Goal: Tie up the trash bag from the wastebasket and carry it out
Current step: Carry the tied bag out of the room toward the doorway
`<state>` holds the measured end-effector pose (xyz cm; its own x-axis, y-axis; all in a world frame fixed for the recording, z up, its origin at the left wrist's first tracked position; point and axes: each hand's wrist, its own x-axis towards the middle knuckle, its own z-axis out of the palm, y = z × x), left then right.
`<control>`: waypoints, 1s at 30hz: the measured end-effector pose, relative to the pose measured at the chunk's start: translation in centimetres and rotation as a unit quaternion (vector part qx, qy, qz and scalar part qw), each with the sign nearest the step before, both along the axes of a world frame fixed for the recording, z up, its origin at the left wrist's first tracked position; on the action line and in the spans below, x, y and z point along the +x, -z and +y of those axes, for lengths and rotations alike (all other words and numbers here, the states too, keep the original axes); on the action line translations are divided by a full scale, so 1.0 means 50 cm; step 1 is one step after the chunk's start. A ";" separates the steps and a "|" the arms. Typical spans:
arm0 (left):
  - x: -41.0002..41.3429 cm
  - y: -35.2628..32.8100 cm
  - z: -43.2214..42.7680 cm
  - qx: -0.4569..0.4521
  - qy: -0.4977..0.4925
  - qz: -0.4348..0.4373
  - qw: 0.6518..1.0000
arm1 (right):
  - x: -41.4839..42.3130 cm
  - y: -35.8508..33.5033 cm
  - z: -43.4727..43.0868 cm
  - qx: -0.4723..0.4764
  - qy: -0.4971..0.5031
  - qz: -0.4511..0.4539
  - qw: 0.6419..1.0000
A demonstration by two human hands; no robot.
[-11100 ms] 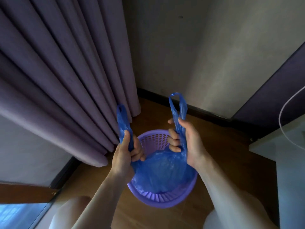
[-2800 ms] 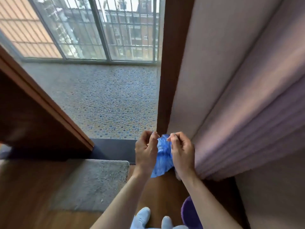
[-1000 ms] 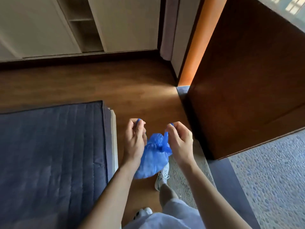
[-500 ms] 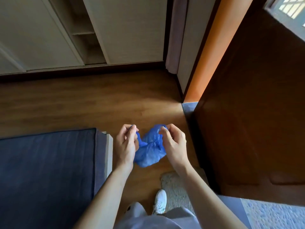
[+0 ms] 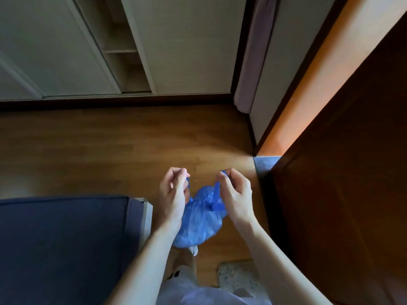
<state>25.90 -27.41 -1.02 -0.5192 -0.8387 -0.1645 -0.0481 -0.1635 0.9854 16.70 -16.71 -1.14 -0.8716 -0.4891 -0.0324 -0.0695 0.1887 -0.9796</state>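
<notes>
Left hand (image 5: 172,194) and right hand (image 5: 234,194) each pinch a handle of trash bag (image 5: 199,219), now drawn wider apart than half second ago; knot tightening, carry-out underway.

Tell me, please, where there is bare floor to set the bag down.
The wood floor is bare between the wardrobe, the blue mattress and the door. It is tight below the bag, among leg, rug and door.
</notes>
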 end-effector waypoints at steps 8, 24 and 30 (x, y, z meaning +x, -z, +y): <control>-0.178 0.004 -0.260 0.006 0.002 -0.006 1.000 | -0.172 -0.007 -0.276 -0.013 -0.012 -0.022 1.000; -0.443 0.011 -0.663 0.044 -0.071 0.013 0.996 | -0.447 0.024 -0.687 -0.016 -0.037 -0.036 0.999; -0.547 0.028 -0.809 0.049 -0.142 -0.010 0.989 | -0.576 0.036 -0.867 -0.010 -0.111 -0.033 0.993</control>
<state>-1.47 -67.86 -2.45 -0.2602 -0.9297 -0.2608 -0.0060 -0.2686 0.9632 -12.12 -60.04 -2.95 -0.7380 -0.6706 -0.0750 -0.0423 0.1570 -0.9867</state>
